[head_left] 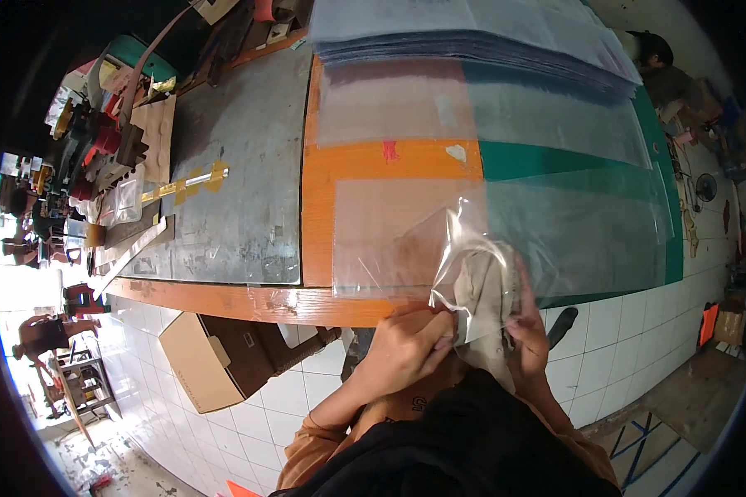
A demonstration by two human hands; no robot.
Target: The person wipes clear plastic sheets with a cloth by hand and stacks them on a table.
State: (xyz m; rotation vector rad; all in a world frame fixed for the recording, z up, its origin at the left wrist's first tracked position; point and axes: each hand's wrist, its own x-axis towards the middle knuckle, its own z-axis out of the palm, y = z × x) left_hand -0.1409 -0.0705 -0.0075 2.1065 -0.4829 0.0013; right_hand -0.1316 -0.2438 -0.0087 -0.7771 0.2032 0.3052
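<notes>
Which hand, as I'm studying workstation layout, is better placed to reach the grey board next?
Likely the left hand: it is nearer the grey board, which lies on that side. The right hand is farther across; both are at the clear plastic.

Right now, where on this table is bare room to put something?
The grey panel has the widest bare patch, right of the yellow tape. The orange strip between the stacked sheets and the flat clear sheet is narrower, with a red mark. Crowded: the left end, with containers, and where the left hand and right hand meet clear plastic.
</notes>
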